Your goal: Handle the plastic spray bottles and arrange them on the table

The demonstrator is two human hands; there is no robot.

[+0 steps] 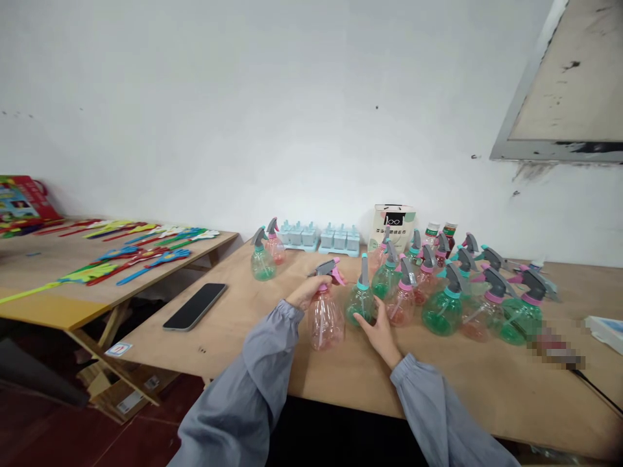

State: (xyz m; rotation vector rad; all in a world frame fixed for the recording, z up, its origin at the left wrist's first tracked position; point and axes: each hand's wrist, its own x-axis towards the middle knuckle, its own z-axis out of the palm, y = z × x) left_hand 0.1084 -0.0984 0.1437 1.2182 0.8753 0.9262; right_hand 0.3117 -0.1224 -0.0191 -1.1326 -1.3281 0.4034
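1. Pink spray bottle (pixel 326 324), one, clear body, grey and pink trigger head: at the near part of the wooden table (pixel 233 344), in front of the person. Landmark for all entries below.
2. Left hand (pixel 306 294), bare, grey cuff: fingers closed around the neck of the landmark bottle, just under its trigger.
3. Green spray bottle (pixel 360 301), one, upright: just right of the landmark bottle.
4. Right hand (pixel 382 334), bare, grey cuff: thumb across the front of the green spray bottle, forefinger at its right side, the two parted around it; cannot tell whether they grip.
5. Cluster of spray bottles (pixel 442 313), pink and green, standing close together: right of the landmark bottle, beyond item 3.
6. Pair of spray bottles (pixel 263 266), one green, one pink: behind and left of the landmark bottle.
7. Ice-pop moulds (pixel 339 241), pale blue, two sets: behind the landmark bottle, near the wall.
8. Paper bag (pixel 396 227), printed with glasses: behind and right of the landmark bottle.
9. Phone (pixel 195 307), dark screen upward: left of the landmark bottle.
10. Plastic hand toys (pixel 146 256), many colours: far left of the landmark bottle, on a second table (pixel 63 311).
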